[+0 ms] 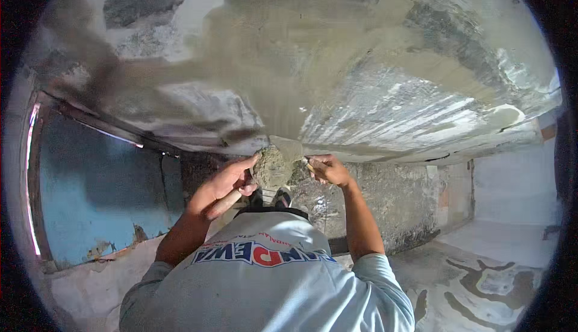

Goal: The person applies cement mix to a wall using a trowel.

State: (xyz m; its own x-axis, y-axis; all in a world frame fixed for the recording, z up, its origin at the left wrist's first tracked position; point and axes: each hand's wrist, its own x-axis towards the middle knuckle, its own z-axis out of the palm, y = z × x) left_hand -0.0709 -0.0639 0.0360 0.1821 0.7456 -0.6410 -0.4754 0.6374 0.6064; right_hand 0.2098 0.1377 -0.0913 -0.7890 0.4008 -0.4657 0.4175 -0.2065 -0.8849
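Observation:
In front of my body, a rounded heap of wet grey mortar [272, 168] sits at about chest height, close to the lower part of the plastered surface. My left hand [232, 181] is closed at the heap's left side, thumb above and fingers below. A pale, stick-like handle [224, 205] shows beside those fingers; whatever carries the mortar is mostly covered. On the other side my right hand [327, 169] grips a small trowel-like tool by its yellowish handle [310, 166]. Its working end is near the mortar's right edge and is smeared, so its shape is unclear.
A large wall [271, 61] with damp grey-brown plaster and whitish streaks fills the upper view. A blue panel [102, 181] stands at left. Below the wall runs a rough, stained strip [385, 202]. My sandalled feet [282, 198] show under the mortar. Dark patches mark the floor [487, 284] at right.

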